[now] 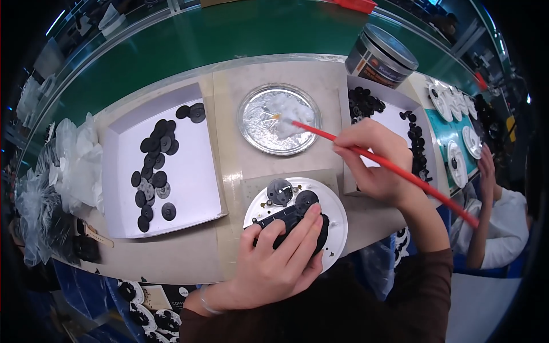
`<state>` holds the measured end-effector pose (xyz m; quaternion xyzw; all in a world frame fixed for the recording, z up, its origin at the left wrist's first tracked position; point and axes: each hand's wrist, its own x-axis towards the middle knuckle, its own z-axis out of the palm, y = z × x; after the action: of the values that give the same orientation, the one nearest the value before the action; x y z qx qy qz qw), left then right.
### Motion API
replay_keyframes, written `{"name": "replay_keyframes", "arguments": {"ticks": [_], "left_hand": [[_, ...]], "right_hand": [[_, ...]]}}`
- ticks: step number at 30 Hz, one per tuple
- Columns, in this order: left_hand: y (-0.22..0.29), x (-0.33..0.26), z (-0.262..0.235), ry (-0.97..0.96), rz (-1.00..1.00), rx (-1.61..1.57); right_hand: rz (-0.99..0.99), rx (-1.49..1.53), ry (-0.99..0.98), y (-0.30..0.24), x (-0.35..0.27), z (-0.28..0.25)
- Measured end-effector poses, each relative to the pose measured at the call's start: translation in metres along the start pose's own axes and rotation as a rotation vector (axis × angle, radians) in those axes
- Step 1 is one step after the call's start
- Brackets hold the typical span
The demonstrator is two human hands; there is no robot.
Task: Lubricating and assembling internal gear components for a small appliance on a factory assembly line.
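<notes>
Our right hand (pixel 389 150) pinches a red stick (pixel 420 185), best dabbed lightly into the white paste (pixel 293 107) ahead-left, while our left hand (pixel 286 257), its grip unclear, lies over the white disc (pixel 337 228) beneath.

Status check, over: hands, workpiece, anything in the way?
Left hand on black parts of white round base. Right hand gripping red stick, tip at white paste on silvery dish. Box of small black pieces near right hand; nothing blocking the tip.

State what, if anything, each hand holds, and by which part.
Right hand: the red-handled tool, pinched partway along its handle. Left hand: lying over the black parts on the white disc; whether it grips them cannot be told.
</notes>
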<state>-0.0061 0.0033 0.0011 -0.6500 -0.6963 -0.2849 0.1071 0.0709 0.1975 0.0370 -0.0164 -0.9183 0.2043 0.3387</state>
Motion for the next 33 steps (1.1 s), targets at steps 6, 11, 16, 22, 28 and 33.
{"name": "replay_keyframes", "arguments": {"ticks": [6, 11, 16, 22, 28, 33], "left_hand": [[0.001, 0.001, 0.000, 0.013, -0.023, -0.028], [0.001, 0.003, 0.000, 0.004, -0.008, -0.036], [0.001, 0.001, -0.001, -0.003, -0.015, -0.026], [0.002, 0.001, -0.001, -0.011, -0.007, -0.021], [0.001, 0.003, -0.001, -0.015, -0.009, -0.010], [0.002, 0.001, 0.000, 0.017, 0.000, 0.001]], "right_hand": [[-0.171, -0.146, 0.025, 0.005, -0.011, -0.005], [-0.174, -0.153, -0.071, 0.003, -0.019, -0.005], [-0.026, -0.109, 0.006, 0.009, -0.027, -0.015], [0.733, 0.576, 0.362, 0.017, -0.026, -0.034], [0.983, 0.837, 0.488, 0.013, -0.033, -0.043], [0.442, 0.515, 0.250, -0.033, -0.058, -0.064]]}}
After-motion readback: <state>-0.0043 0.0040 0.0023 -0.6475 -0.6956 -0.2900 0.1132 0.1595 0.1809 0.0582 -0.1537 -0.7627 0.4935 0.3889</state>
